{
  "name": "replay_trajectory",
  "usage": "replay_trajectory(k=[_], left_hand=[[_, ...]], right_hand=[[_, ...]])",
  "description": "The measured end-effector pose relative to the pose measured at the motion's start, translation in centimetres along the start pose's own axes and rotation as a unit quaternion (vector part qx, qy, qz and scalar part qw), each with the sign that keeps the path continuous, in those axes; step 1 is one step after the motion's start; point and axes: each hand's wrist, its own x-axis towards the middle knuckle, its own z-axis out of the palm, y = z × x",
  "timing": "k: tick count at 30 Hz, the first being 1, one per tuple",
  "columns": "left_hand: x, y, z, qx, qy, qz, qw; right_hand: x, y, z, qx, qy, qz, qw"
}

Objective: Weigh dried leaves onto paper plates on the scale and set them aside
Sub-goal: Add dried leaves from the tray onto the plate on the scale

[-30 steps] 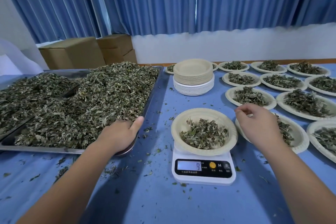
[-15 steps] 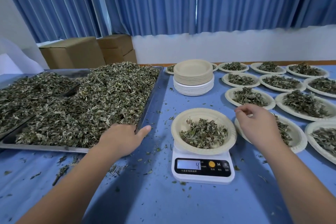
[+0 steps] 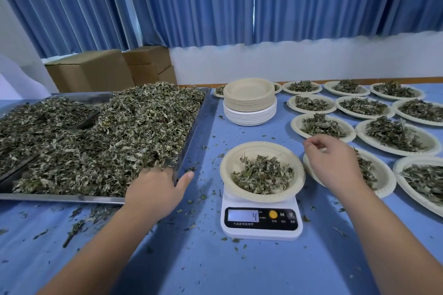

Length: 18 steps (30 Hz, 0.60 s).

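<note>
Well left of the digital scale (image 3: 261, 224), a steel tray (image 3: 191, 130) holds a deep heap of dried leaves (image 3: 107, 136). Its long axis runs away from the person toward the far wall. Another leaf-filled tray (image 3: 82, 124) lies beyond it, farther from the scale. The left hand (image 3: 155, 187) lies palm down at the tray corner nearest the scale. Its fingertips are buried in the heap, so whether they grip anything cannot be told, and the thumb stretches out past the rim toward the scale. Behind the scale stands a stack of empty paper plates (image 3: 249, 103). The scale's display faces the person and reads 4. A round paper plate (image 3: 263, 147) sits on the scale, with a small mound of leaves (image 3: 262, 175) in it. Just right of the scale, the right hand (image 3: 335, 163) hovers over a filled plate (image 3: 383, 176). Its fingers are curled, with thumb and forefinger tips together; whether they pinch a leaf cannot be told. Farther right of the scale, more filled plates (image 3: 395, 136) lie in rows.
</note>
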Motion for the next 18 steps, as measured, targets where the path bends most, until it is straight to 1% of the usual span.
replay_trajectory(k=[3,7,8,14,16,18], left_hand=[[-0.4,0.1,0.0,0.053,0.025,-0.012,0.998],[-0.5,-0.2,0.0,0.005,-0.026,-0.021,0.999],[-0.6,-0.3,0.0,0.005,-0.026,-0.016,1.0],[-1.9,-0.5,-0.3,0.021,0.017,-0.005,1.0],[-2.4,-0.6,-0.2,0.06,0.041,-0.001,0.997],[-2.8,-0.6,-0.2,0.09,0.035,-0.012,0.995]], right_hand=[[0.0,0.1,0.0,0.005,-0.001,-0.002,1.0],[0.0,0.2,0.0,0.009,-0.001,-0.001,1.0],[0.0,0.2,0.0,0.009,-0.001,-0.002,1.0],[0.1,0.2,0.1,0.007,0.0,-0.01,1.0],[0.1,0.3,0.1,0.007,-0.001,-0.009,1.0],[0.1,0.3,0.2,0.006,0.0,-0.007,1.0]])
